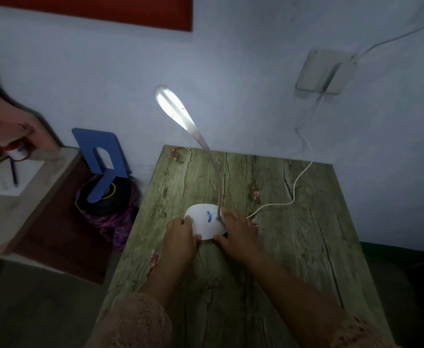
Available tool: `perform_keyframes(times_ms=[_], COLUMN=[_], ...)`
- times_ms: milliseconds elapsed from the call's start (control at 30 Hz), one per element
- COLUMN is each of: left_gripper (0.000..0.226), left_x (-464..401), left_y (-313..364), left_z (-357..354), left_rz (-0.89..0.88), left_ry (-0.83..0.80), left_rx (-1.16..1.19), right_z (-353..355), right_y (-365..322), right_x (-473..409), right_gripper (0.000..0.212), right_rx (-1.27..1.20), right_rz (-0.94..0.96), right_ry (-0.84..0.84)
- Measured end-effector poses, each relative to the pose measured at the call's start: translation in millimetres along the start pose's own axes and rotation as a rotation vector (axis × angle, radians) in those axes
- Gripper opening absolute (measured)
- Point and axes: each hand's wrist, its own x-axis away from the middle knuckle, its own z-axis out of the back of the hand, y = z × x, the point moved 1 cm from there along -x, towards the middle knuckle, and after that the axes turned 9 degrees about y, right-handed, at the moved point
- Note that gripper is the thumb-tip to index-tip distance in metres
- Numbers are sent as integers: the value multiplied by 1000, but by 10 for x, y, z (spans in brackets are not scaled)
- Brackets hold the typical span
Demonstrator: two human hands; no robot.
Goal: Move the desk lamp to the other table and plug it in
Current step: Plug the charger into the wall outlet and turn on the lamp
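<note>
**Both hands on the lamp base**

Knitted sleeves (135, 320) fill my near edge. My left hand (180, 237) curls around the left rim of the desk lamp (207, 222), and my right hand (236, 231) clasps its right side by the neck. It stands lit on the green wood-grain worktop (293, 247). Its white cord (295, 187) runs far-right to the wall socket (323, 71). A blue bookend (100, 156) stands far left.

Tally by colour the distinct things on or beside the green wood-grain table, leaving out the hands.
White: 3 - desk lamp, its cable, wall socket plate
Blue: 1 - bookend
Black: 1 - round black object under the bookend; I cannot tell what it is
Total: 5
</note>
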Motion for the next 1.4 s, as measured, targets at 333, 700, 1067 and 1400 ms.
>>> perform_keyframes(times_ms=[333,700,1067,1400], left_gripper=[52,49,62,53], left_x=[-12,12,13,13], left_y=[6,14,30,23], left_z=[-21,-3,2,40], left_rz=[-33,-18,12,28], left_ry=[14,0,-18,-92], left_rx=[-105,-77,-89,-6], right_z=[-2,41,62,110], right_y=[-23,-65,-101,-127], right_x=[-10,-9,-6,40], right_gripper=[68,69,72,58], right_rx=[61,78,111,4], right_rz=[-11,-19,-28,-26], right_ry=[30,11,-2,16])
